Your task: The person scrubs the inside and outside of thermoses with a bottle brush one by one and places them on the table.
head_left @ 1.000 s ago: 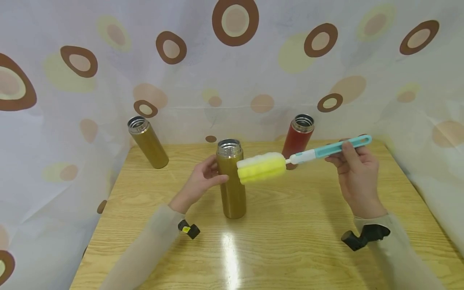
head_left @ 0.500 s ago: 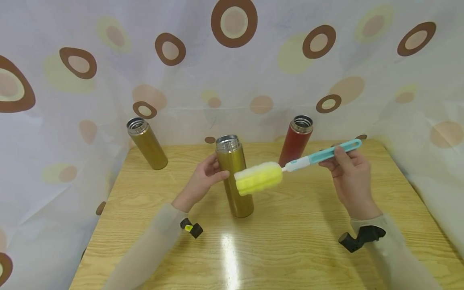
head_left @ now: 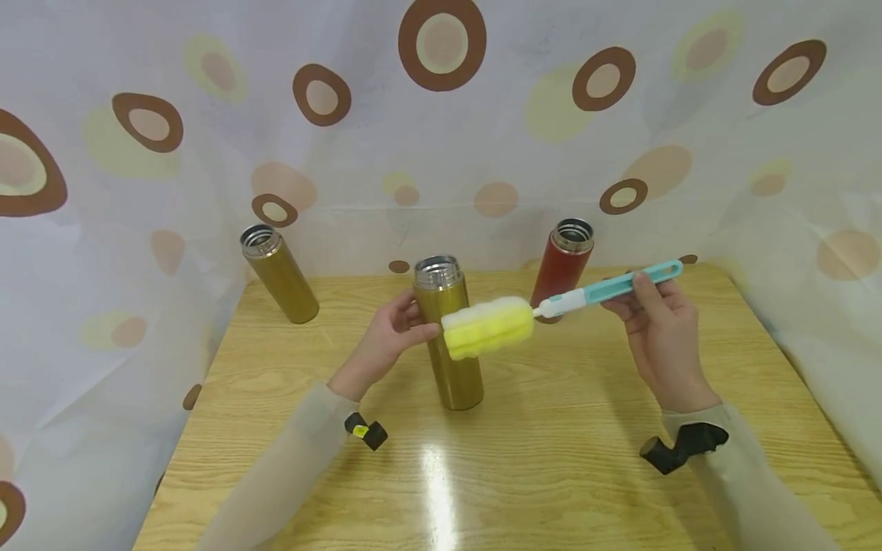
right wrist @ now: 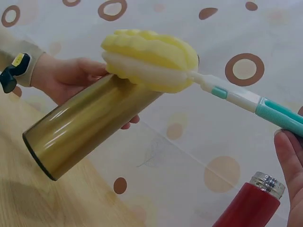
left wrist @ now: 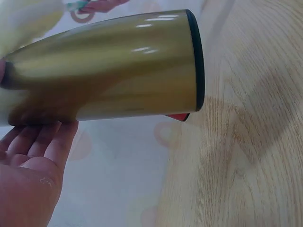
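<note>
My left hand (head_left: 386, 340) grips a gold, lidless thermos bottle (head_left: 455, 367) by its upper body, thumb in front and fingers behind. The bottle leans slightly, its steel mouth up and toward the left. In the left wrist view, the dark base of the gold bottle (left wrist: 198, 61) hangs over the table. My right hand (head_left: 664, 337) pinches the turquoise handle of a bottle brush (head_left: 489, 327) between thumb and fingers. Its yellow and white sponge head overlaps the gold bottle's side in the head view. From the right wrist, the sponge head (right wrist: 151, 59) hides the bottle's mouth.
A second gold bottle (head_left: 282, 279), lidless, stands at the table's back left. Behind the brush stands a red lidless bottle (head_left: 561, 264), partly covered by the brush handle. The wooden table (head_left: 565, 459) ends at a patterned curtain (head_left: 441, 153).
The gold bottle has tilted, its base swinging to the right. The brush has shifted left with my right hand; its sponge head dipped, then rose a little. The other bottles stay put.
</note>
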### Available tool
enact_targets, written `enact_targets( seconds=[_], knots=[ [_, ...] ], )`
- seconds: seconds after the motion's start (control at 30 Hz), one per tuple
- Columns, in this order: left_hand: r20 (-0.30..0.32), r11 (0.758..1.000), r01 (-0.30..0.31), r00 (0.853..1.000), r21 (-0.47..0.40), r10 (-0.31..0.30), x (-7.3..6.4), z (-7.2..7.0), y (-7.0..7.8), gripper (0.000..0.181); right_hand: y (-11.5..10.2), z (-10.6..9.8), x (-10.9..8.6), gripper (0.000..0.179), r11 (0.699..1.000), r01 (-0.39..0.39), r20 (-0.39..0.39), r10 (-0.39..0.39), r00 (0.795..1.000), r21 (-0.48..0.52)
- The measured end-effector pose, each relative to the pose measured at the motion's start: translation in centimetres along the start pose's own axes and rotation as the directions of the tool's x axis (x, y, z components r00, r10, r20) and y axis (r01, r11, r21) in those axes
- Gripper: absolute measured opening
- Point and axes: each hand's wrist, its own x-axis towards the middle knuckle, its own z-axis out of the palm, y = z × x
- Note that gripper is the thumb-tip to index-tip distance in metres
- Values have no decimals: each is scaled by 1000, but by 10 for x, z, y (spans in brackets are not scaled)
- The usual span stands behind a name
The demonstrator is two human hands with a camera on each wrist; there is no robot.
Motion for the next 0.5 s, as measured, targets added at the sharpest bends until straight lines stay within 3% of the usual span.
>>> enact_targets(
  seconds=[0.23,0.5],
  knots=[
    [22,1000,3,1000,6,-3,2,1,-2,83,3,-1,4,17,1000,-7,-87,8,996,10],
    [-33,998,-8,999,56,10,2,-3,4,91,9,-10,-2,18,991,-55,-61,48,997,-119]
  ],
)
